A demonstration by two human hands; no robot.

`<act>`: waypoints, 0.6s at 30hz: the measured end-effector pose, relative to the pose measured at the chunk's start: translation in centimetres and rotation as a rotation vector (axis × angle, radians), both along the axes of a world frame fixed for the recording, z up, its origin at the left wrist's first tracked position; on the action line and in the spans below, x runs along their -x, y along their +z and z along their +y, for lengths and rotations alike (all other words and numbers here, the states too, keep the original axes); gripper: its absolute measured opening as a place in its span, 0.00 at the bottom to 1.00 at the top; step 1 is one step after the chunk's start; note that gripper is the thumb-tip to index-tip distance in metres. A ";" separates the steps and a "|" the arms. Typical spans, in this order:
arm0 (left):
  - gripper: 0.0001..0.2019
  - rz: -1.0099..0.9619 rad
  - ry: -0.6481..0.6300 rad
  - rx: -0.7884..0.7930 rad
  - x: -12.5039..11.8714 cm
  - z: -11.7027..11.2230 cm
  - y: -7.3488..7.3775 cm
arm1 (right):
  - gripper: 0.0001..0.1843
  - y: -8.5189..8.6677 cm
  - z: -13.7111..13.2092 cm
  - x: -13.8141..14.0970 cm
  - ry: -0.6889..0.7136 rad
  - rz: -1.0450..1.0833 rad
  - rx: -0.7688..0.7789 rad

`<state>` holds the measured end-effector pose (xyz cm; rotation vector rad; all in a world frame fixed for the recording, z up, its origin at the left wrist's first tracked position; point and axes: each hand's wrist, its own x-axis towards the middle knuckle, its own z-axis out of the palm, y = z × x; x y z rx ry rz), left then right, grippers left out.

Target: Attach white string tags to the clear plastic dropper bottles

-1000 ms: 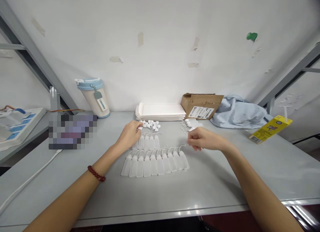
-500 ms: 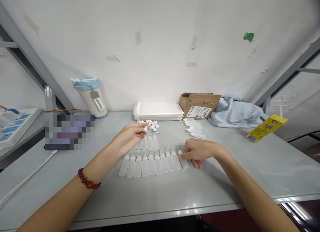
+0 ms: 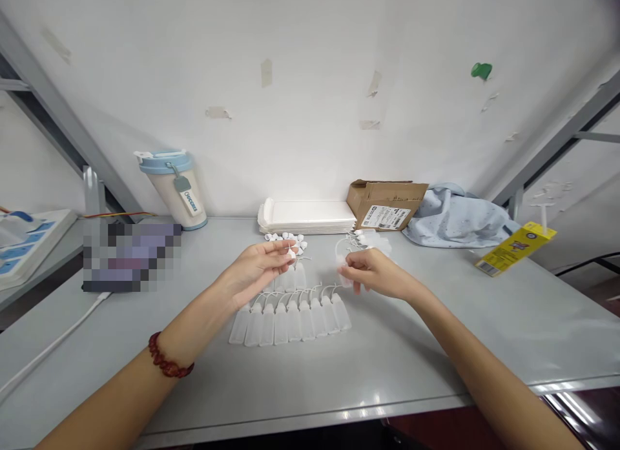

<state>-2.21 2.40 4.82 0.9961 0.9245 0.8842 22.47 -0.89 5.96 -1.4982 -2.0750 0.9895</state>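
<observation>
My left hand (image 3: pixel 254 272) pinches a small white cap (image 3: pixel 291 252) with a thin pointed tip between thumb and fingers. Fingers curled, my right hand (image 3: pixel 380 272) grips a small translucent bottle (image 3: pixel 341 269) by its side, lifted off the table; a thin white tube rises from its neck. Below both hands lies a front row of similar flat bottles (image 3: pixel 293 324) with thin curved tubes at their necks. A shorter row of bottles (image 3: pixel 289 280) lies behind it, partly hidden by my left hand. More white caps (image 3: pixel 300 238) are heaped just beyond my left fingers.
Several more bottles (image 3: pixel 375 241) lie beyond my right hand. Along the wall are stacked white trays (image 3: pixel 310 214), a cardboard box (image 3: pixel 387 204) and a pale blue cloth (image 3: pixel 455 217). A tumbler (image 3: pixel 174 192) and blurred device (image 3: pixel 135 253) stand left; a yellow drink carton (image 3: pixel 516 248) is right.
My right hand has lifted the bottle from the right end of the front row and moved up and left with it. My left hand has shifted slightly right with the cap.
</observation>
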 end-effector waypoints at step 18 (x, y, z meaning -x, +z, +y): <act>0.11 -0.011 -0.135 -0.179 -1.8 -2.0 -0.1 | 0.16 -0.4 -1.3 2.6 0.208 0.469 0.201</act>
